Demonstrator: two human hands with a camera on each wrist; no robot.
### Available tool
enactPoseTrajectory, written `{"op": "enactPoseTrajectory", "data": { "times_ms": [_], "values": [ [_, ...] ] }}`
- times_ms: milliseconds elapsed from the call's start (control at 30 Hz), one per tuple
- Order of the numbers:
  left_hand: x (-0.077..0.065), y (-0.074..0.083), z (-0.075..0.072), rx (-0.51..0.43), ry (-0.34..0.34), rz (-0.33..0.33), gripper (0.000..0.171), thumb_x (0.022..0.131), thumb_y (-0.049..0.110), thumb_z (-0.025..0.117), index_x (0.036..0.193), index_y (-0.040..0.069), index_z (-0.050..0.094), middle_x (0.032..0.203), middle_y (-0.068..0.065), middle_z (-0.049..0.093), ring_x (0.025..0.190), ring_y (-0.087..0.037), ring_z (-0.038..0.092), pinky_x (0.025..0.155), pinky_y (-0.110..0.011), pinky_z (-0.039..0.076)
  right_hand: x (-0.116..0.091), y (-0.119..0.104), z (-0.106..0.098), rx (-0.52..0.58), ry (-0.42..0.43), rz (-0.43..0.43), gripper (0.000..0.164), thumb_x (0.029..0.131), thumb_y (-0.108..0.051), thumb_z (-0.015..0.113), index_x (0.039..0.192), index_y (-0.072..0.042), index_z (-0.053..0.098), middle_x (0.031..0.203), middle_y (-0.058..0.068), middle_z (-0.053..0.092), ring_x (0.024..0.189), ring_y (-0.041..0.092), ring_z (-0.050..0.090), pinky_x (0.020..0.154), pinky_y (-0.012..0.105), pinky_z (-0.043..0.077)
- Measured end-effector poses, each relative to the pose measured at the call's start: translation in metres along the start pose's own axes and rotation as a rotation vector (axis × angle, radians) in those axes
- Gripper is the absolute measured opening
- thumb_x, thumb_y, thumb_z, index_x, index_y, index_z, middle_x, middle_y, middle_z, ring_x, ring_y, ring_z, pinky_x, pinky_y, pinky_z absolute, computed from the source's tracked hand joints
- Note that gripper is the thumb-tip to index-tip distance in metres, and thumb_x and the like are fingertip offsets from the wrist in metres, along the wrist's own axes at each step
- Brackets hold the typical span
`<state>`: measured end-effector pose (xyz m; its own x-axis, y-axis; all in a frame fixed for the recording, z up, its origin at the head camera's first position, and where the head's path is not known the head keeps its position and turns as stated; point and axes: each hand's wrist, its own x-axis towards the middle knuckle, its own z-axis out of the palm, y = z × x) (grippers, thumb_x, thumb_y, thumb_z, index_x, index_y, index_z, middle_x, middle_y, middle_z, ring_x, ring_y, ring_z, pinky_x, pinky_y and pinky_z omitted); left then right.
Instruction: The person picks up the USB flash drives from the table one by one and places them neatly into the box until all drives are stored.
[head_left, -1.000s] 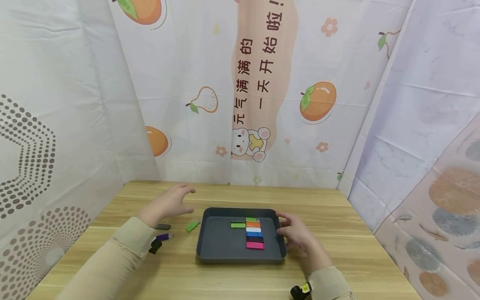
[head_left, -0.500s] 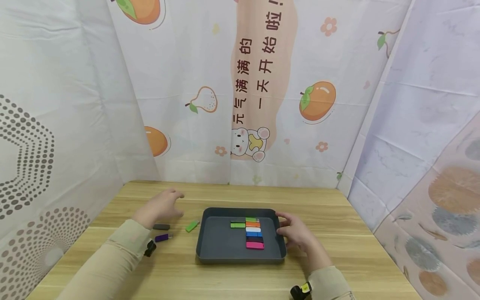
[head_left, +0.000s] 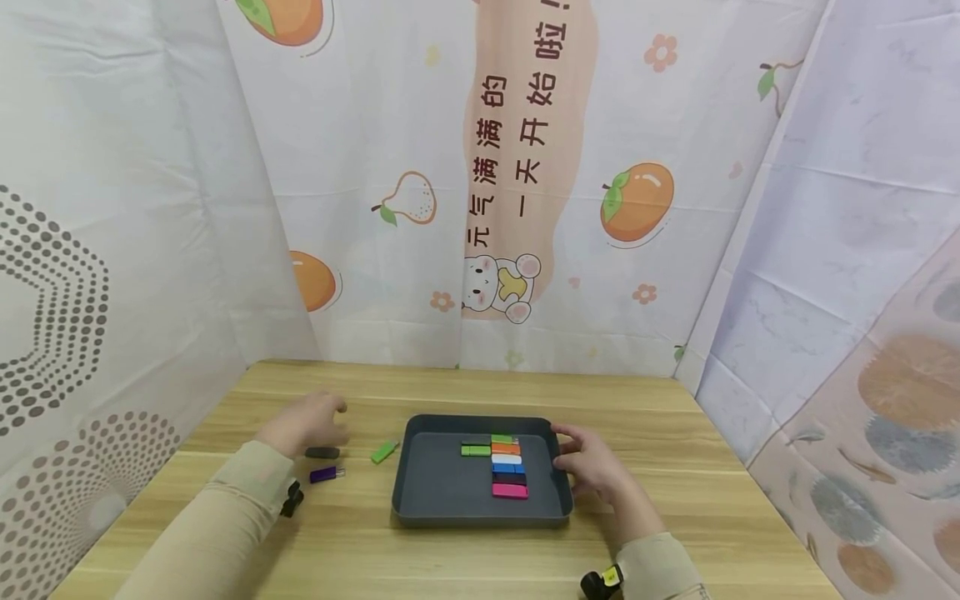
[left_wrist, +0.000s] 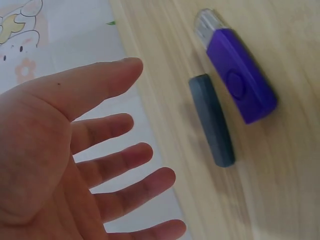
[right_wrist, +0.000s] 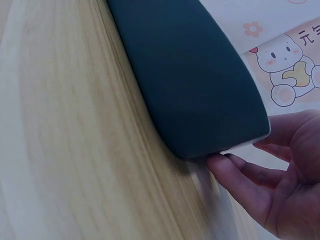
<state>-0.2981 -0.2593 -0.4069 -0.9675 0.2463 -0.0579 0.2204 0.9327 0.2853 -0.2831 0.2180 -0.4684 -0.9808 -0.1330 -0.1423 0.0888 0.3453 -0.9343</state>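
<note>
My left hand (head_left: pixel 306 423) hovers at the left of the table with fingers spread and nothing in them. Nearest to it lies a slim dark grey stick (left_wrist: pixel 212 121). Beside that is a purple USB stick (left_wrist: pixel 240 75) with a clear cap over its plug. My right hand (head_left: pixel 596 462) holds the right wall of a dark grey tray (head_left: pixel 431 492), its thumb outside and its fingertips at the rim. Inside the tray, several USB sticks form a column, from green at the back to a pink USB stick (head_left: pixel 510 492) at the front. A green USB stick (head_left: pixel 476 451) adjoins the column's left side.
Between my left hand and the tray, another green USB stick (head_left: pixel 384 452) lies slanted on the wooden table (head_left: pixel 360 542). Printed curtains (head_left: pixel 375 275) hang behind the table and along both sides.
My left hand has moved left and a little nearer, over toward the dark grey stick. The right hand and the tray have stayed in place.
</note>
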Motion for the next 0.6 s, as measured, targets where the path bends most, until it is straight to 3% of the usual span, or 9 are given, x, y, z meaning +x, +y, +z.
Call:
{"op": "enactPoseTrajectory", "data": {
  "times_ms": [367, 600],
  "values": [
    [0.001, -0.016, 0.009, -0.028, -0.063, -0.033, 0.055, 0.083, 0.022, 0.081, 0.124, -0.01, 0.063, 0.122, -0.027, 0.064, 0.113, -0.046, 0.06, 0.093, -0.06, 0.05, 0.0, 0.0, 0.0, 0.002, -0.005, -0.003, 0.064, 0.09, 0.009, 0.063, 0.149, -0.01, 0.051, 0.127, 0.025, 0.058, 0.1, 0.035, 0.065, 0.058, 0.052, 0.06],
    [0.002, -0.021, 0.013, -0.03, -0.096, -0.059, 0.05, 0.08, 0.021, 0.082, 0.116, -0.009, 0.065, 0.106, -0.016, 0.067, 0.095, -0.031, 0.062, 0.087, -0.055, 0.053, 0.0, 0.0, -0.001, 0.003, -0.01, -0.003, 0.064, 0.09, 0.009, 0.063, 0.149, -0.01, 0.051, 0.127, 0.026, 0.058, 0.1, 0.035, 0.064, 0.059, 0.052, 0.06]
  ]
}}
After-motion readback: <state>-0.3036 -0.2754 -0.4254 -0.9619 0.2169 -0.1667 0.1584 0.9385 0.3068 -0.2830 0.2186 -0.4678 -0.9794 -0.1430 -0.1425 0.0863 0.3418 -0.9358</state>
